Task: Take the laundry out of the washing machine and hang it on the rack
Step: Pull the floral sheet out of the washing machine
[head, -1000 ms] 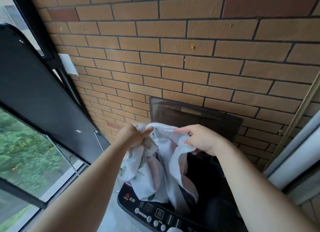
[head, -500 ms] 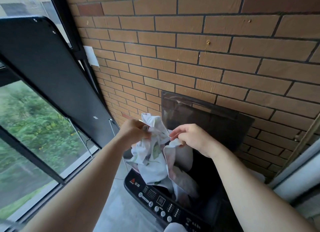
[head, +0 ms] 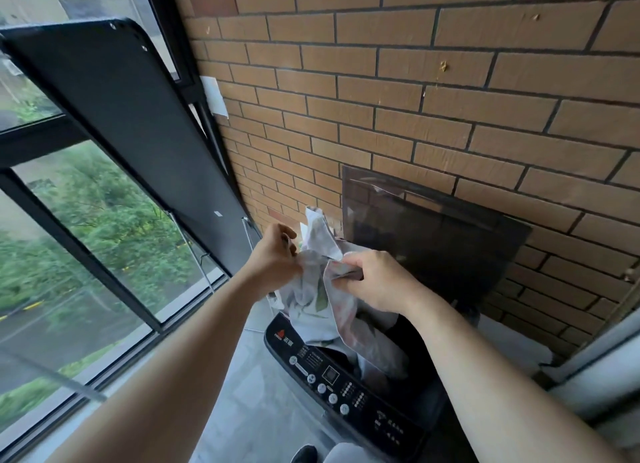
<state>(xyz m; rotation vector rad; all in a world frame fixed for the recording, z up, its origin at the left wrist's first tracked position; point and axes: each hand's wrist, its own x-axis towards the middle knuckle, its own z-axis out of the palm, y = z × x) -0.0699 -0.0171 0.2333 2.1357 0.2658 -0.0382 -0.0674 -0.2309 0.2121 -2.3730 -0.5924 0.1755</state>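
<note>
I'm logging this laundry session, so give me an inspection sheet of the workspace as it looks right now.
Surface: grey tiled floor, bare where visible.
Job's things: white printed cloth half out of the open washing machine; rack not seen.
Clutter: dark shoe tip at bottom edge.
Grippers: left hand and right hand both pinch the cloth.
Cables: nothing seen.
Surroundings: brick wall, raised dark lid, window on the left.

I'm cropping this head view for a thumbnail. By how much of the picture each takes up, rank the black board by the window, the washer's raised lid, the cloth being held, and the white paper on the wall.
1. Black board
2. Lid
3. Cloth, partly hidden by both hands
4. White paper
</note>
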